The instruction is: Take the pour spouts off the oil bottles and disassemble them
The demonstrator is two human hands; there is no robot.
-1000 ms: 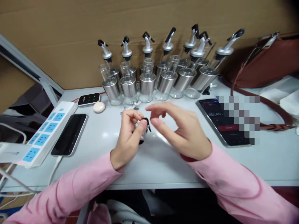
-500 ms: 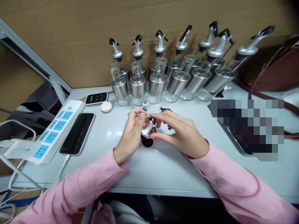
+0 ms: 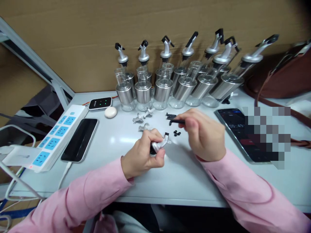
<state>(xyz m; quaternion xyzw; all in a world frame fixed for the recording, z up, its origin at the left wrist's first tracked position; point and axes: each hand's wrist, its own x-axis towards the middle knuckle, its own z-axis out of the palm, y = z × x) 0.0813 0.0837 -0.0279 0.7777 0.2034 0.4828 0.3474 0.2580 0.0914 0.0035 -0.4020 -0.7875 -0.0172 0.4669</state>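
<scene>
Spout [image 3: 160, 145] sits in the left hand [image 3: 141, 155], on the near side of the bottles [image 3: 163, 89] — we see finger and thumb gripping its silver collar, nozzle tilted up. Right hand [image 3: 206, 137], also nearer than the bottles, pinches a black lever [image 3: 177, 121], apart from the spout; we can't tell how its hidden fingers lie. In front of the bottles we have silver parts [image 3: 139, 118], black strips [image 3: 172, 117] and small black caps [image 3: 179, 133] — all on the table [image 3: 179, 181]. Left of the bottles: router [image 3: 100, 103], power strip [image 3: 55, 139], dark phone [image 3: 80, 140]. Right of the bottles: brown bag [image 3: 289, 76]; nearer, a lit phone [image 3: 235, 129], partly pixelated. We note some front bottles have bare necks.
</scene>
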